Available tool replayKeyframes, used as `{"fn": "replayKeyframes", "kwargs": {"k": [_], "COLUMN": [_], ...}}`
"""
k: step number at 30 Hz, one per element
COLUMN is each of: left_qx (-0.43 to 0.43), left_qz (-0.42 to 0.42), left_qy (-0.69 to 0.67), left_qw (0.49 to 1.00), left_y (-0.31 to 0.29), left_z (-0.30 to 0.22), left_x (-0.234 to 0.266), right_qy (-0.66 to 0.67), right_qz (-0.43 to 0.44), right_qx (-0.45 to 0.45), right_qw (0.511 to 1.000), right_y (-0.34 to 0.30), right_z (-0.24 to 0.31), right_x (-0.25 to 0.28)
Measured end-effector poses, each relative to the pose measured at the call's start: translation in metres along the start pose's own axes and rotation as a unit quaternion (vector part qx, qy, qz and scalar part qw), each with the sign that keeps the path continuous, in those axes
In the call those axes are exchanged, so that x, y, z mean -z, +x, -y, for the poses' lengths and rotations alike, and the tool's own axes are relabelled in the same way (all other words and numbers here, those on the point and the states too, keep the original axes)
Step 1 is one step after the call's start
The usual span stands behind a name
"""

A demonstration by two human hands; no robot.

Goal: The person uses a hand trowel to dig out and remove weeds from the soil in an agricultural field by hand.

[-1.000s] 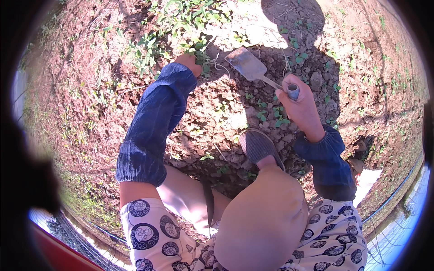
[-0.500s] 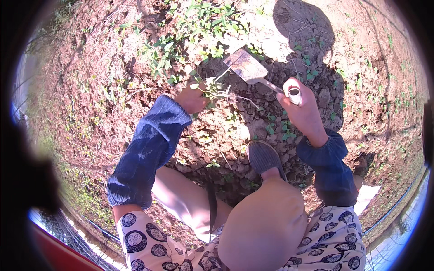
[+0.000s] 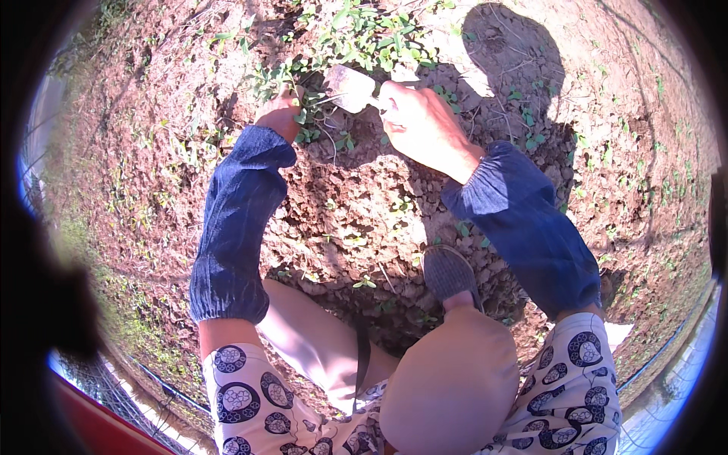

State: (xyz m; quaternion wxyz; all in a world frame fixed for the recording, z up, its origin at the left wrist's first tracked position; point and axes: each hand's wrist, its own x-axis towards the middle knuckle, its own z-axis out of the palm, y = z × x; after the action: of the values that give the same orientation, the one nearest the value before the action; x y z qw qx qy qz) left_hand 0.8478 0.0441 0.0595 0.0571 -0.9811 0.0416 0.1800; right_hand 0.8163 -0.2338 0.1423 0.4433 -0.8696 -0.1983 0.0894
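Note:
My right hand is closed round the handle of a small flat-bladed hand shovel. The blade points left, just above the soil at the near edge of a leafy green clump. To the left of the blade, my left hand has its fingers closed on some weeds, whose thin stems trail beside the blade. Other leaves around the fingertips partly hide what they grip. Dark blue sleeves cover both forearms.
Broken brown soil with scattered seedlings spreads all round. A dark shoe and my bent knee are in front of me. A small seedling stands left of the shoe. My shadow falls at the upper right.
Both hands have moved farther forward, toward the leafy clump. The right hand has swung left with the shovel, bringing its blade close to the left hand, which still holds weeds.

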Motion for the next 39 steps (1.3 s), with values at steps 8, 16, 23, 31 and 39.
{"fn": "replayKeyframes", "kwargs": {"k": [8, 16, 23, 31, 39], "left_qx": [0.285, 0.215, -0.012, 0.116, 0.134], "left_qz": [-0.053, 0.024, 0.029, -0.07, -0.03], "left_qy": [-0.363, -0.241, -0.131, -0.405, -0.351], "left_qw": [0.885, 0.946, 0.991, 0.904, 0.926], "left_y": [0.024, 0.033, 0.037, 0.049, 0.062], "left_z": [0.038, 0.03, 0.038, 0.007, 0.013], "left_x": [-0.031, -0.008, -0.007, -0.014, -0.029], "right_qy": [-0.054, -0.149, -0.249, -0.291, -0.297], "right_qz": [0.061, 0.141, 0.24, 0.361, 0.261], "right_qx": [-0.011, 0.078, 0.054, -0.153, 0.091], "right_qw": [0.997, 0.976, 0.937, 0.873, 0.914], "right_y": [0.033, 0.066, 0.111, 0.187, 0.146], "right_z": [0.007, 0.014, 0.053, 0.067, 0.026], "right_x": [-0.01, -0.006, -0.004, -0.036, -0.048]}}
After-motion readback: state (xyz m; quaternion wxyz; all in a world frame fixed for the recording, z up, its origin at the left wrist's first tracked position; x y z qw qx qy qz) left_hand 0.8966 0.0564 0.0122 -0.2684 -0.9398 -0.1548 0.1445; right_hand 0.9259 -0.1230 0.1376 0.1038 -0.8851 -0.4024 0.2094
